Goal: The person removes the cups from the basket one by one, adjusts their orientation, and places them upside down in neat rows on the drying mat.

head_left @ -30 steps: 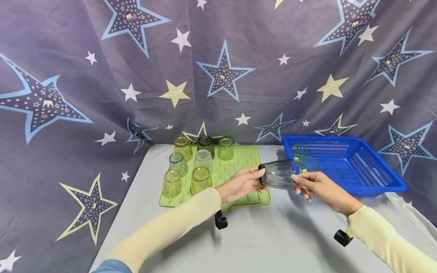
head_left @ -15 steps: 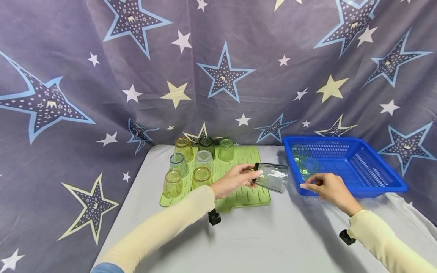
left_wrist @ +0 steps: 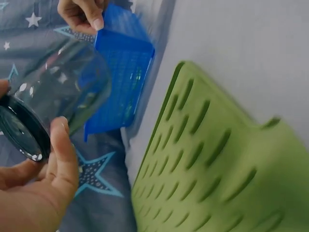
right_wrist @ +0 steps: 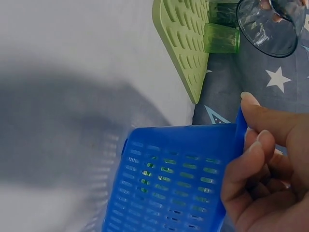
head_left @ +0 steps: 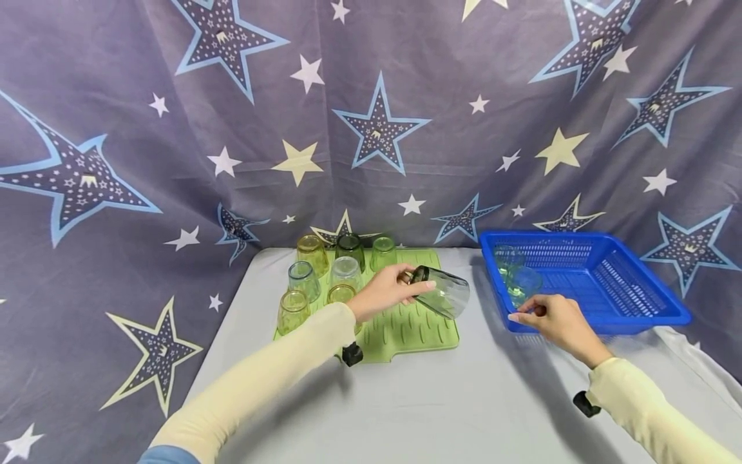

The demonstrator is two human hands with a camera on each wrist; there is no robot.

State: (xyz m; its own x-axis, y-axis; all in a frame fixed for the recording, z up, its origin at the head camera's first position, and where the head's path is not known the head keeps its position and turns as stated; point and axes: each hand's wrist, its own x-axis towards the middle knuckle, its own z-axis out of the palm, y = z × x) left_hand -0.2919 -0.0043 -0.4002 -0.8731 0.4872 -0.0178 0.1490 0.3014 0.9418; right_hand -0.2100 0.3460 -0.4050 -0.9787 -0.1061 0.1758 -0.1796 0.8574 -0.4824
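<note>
A grey-tinted drinking glass (head_left: 442, 293) is in my left hand (head_left: 382, 293), gripped by its thick dark base between thumb and fingers. It tilts over the green drying mat (head_left: 426, 338), its mouth pointing right and downward. In the left wrist view, the glass (left_wrist: 63, 87) shows nothing inside. My right hand (head_left: 559, 322) is at the near left corner of the blue plastic basket (head_left: 637, 320); in the right wrist view the thumb and curled fingers pinch its rim (right_wrist: 239, 130). Inside the basket's left side lie clear greenish glasses (head_left: 523, 283).
Several upside-down glasses stand on the mat's left part: yellow (head_left: 292, 312), bluish (head_left: 304, 280), clear (head_left: 346, 270), dark green (head_left: 350, 250) and light green (head_left: 383, 253). A white cloth (head_left: 417, 412) covers the table. A star-patterned curtain (head_left: 464, 161) hangs behind.
The right hand has let go of the grey glass and moved to the basket's rim. The left hand has carried the glass leftward over the mat, tipping its mouth downward.
</note>
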